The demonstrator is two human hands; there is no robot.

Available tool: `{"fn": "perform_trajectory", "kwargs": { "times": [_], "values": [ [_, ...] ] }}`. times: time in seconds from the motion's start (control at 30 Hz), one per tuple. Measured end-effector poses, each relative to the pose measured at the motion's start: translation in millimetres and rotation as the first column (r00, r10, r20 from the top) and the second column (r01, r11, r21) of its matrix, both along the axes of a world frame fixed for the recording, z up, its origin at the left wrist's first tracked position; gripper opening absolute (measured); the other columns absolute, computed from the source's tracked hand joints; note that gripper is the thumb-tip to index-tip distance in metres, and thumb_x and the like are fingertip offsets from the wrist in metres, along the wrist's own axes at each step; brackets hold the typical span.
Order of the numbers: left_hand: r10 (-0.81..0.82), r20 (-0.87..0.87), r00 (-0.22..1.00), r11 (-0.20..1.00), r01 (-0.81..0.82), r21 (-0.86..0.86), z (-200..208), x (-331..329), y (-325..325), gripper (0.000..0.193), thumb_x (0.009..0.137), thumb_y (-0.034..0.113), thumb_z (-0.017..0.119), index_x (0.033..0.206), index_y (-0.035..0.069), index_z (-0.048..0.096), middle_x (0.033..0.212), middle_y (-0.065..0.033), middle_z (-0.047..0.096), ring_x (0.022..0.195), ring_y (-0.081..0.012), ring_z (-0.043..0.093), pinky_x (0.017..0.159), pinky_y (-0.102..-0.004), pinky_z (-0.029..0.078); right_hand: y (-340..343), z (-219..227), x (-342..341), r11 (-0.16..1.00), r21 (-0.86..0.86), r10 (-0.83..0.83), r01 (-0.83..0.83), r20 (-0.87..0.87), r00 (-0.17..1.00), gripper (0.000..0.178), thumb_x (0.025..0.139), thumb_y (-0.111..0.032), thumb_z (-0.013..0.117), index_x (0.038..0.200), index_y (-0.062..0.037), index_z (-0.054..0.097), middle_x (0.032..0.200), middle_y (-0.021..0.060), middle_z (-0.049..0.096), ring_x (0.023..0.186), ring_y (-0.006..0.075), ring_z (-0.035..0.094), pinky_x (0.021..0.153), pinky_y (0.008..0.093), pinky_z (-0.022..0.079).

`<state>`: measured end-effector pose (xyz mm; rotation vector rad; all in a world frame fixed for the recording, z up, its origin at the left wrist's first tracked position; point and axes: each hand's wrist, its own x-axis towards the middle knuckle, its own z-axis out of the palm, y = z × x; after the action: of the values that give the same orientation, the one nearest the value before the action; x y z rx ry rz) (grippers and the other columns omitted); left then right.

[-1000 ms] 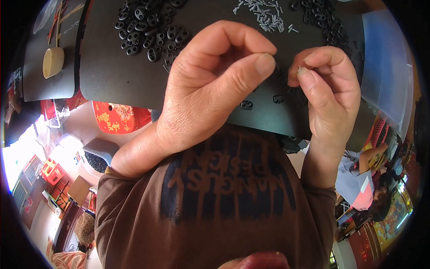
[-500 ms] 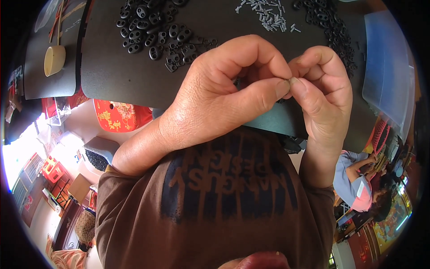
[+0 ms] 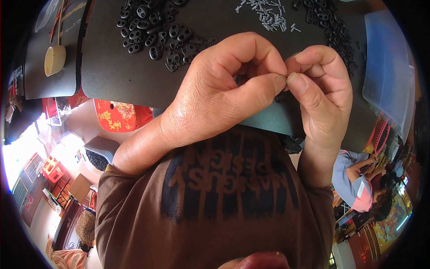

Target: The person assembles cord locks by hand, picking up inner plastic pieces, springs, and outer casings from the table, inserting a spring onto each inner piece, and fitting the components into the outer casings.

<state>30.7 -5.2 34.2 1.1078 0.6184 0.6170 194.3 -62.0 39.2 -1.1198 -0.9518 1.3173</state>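
Note:
My left hand (image 3: 224, 85) and my right hand (image 3: 323, 85) meet fingertip to fingertip above the dark table (image 3: 116, 76). Thumb and forefinger are pinched together on each, and whatever sits between them is too small or hidden to make out. Beyond my left hand lies a heap of black plastic pieces with two round holes (image 3: 148, 27), with smaller black parts (image 3: 177, 58) at its near edge. Small metal springs (image 3: 271, 18) are scattered at the far middle. Past my right hand spreads another pile of black parts (image 3: 329, 27).
A translucent plastic bin (image 3: 387, 67) stands on the right. On a separate dark surface at the left is a cream-coloured cup (image 3: 54, 60) with sticks near it. A red patterned stool (image 3: 118, 116) stands below the table edge. Another person (image 3: 356, 175) sits at the far right.
Both hands have risen slightly, the left one shifting a little to the left. The pinched fingertips stay close together, with the right thumb tilted a bit differently. The piles look the same.

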Motion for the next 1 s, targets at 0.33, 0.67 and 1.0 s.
{"fn": "perform_trajectory", "kwargs": {
  "times": [0.33,0.67,1.0],
  "values": [
    [0.131,0.116,0.985,0.990,-0.123,-0.072,-8,4,-3,0.017,0.086,0.008,0.055,0.100,-0.001,0.055,0.079,-0.0018,0.056,0.064,-0.0055,0.049,0.062,-0.0182,0.042,-3,-3,-2,0.996,0.013,-0.090,0.090,-0.019,0.996,0.023,0.078,-0.001,0.057,0.099,-0.0001,0.049,0.087,0.0074,0.055,0.079,0.0111,0.053,0.071,0.0243,0.046],
    [0.157,0.144,0.977,0.982,-0.139,-0.129,-11,8,-5,0.014,0.085,0.007,0.055,0.097,0.000,0.054,0.081,-0.0035,0.057,0.065,-0.0065,0.051,0.062,-0.0190,0.044,-2,-6,-5,0.994,0.010,-0.108,0.109,-0.050,0.993,0.022,0.078,-0.001,0.057,0.098,0.0009,0.049,0.091,0.0096,0.056,0.075,0.0130,0.054,0.070,0.0250,0.046],
    [0.095,0.151,0.984,0.995,-0.095,-0.007,-14,3,-6,0.011,0.083,0.005,0.056,0.093,0.003,0.055,0.083,-0.0018,0.057,0.070,-0.0050,0.050,0.064,-0.0193,0.043,-4,-4,-10,0.992,0.000,-0.124,0.125,-0.065,0.990,0.019,0.078,0.000,0.055,0.096,0.0010,0.050,0.093,0.0079,0.054,0.079,0.0121,0.055,0.073,0.0244,0.047]
  ]
}}
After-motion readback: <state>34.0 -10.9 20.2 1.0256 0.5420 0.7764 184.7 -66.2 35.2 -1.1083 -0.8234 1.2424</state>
